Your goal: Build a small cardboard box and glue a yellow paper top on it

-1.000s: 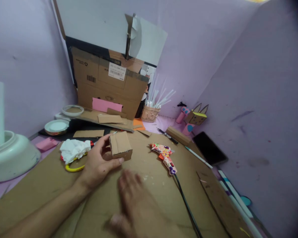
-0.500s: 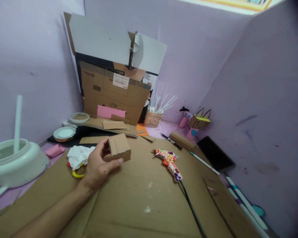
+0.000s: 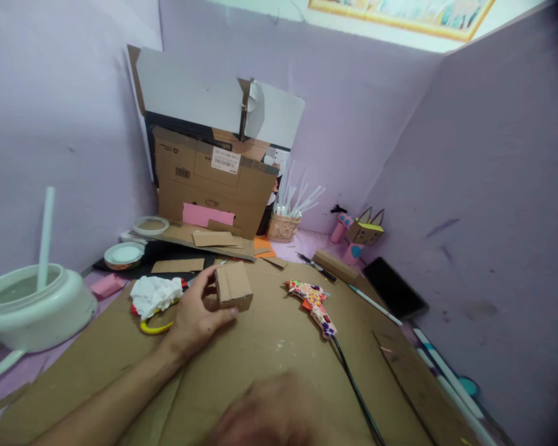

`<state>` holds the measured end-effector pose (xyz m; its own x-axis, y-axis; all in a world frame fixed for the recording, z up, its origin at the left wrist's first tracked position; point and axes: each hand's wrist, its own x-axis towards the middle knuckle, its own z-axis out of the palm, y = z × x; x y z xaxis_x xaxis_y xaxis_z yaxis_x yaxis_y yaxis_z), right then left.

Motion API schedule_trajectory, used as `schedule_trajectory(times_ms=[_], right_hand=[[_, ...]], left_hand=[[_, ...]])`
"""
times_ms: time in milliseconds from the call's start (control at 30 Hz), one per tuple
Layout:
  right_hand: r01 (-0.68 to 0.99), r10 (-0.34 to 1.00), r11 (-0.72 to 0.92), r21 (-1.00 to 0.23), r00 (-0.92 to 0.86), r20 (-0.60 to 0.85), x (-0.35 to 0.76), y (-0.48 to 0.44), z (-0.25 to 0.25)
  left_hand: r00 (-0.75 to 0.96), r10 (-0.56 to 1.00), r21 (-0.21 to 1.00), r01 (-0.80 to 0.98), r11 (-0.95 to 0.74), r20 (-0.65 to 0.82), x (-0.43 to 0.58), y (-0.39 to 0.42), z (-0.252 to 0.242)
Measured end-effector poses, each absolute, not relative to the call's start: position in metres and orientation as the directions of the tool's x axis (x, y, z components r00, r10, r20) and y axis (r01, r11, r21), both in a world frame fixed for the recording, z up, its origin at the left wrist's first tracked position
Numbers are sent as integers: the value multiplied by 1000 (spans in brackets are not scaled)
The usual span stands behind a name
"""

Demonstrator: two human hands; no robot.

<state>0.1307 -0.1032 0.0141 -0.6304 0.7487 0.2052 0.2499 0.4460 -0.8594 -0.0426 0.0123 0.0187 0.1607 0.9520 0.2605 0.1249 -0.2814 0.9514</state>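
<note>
A small cardboard box (image 3: 234, 285) is gripped by my left hand (image 3: 198, 319), thumb along its near side and fingers behind its left side. It is held over the large cardboard sheet (image 3: 242, 371) that covers the work surface. My right hand (image 3: 274, 412) shows at the bottom edge, smeared by motion, so its fingers cannot be made out. To the right of the box lies a flower-patterned hot glue gun (image 3: 312, 305), its nozzle toward the upper left and its black cord running to the bottom edge. No hand touches it.
Crumpled white tissue (image 3: 155, 296) lies over yellow-handled scissors (image 3: 157, 326) on the left. A white pot (image 3: 37, 316) stands beyond. Cardboard strips (image 3: 214, 239) and a standing carton (image 3: 209, 179) are at the back. A phone (image 3: 394, 288) and pens lie right.
My right hand has come into view at the bottom edge. My left hand still holds the small box, now slightly farther right. The whole view has shifted a little.
</note>
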Motion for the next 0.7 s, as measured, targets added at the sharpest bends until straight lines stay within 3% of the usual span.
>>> schedule_trajectory(times_ms=[67, 100, 133, 267, 400, 567, 700], right_hand=[[337, 933, 323, -884, -272, 237, 150, -78, 30], [326, 958, 284, -902, -65, 279, 159, -66, 35], [286, 951, 299, -910, -7, 311, 167, -56, 38], [228, 952, 304, -925, -104, 287, 169, -42, 29], [182, 979, 184, -966, -123, 163, 152, -53, 20], [88, 990, 100, -991, -113, 90, 150, -57, 23], [100, 989, 95, -990, -123, 82, 155, -55, 25]], left_hand=[[220, 936, 938, 151, -312, 276, -42, 9, 20], [255, 925, 931, 158, -328, 282, -41, 7, 20], [296, 913, 929, 154, -335, 280, -39, 4, 20], [457, 868, 958, 103, -269, 195, -29, -7, 19], [546, 824, 976, 51, -210, 149, -18, -13, 13], [587, 792, 930, 173, -325, 167, -18, -14, 9], [624, 752, 929, 108, -353, 213, -23, -14, 7]])
